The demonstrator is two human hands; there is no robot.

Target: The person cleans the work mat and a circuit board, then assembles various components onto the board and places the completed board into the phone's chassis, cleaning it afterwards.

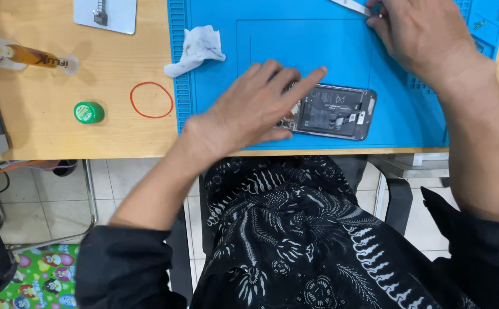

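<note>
Wooden table (60, 123) under blue work mat (295, 40), tiled floor below. Left hand (255, 106) flat, fingers spread, pressing left end of opened phone (335, 111) lying near mat's front edge. Right hand (421, 34) at mat's far side, pinching metal tool (349, 6). White cloth (198, 48), red rubber band (151, 100), green cap (88, 112) to left.
</note>
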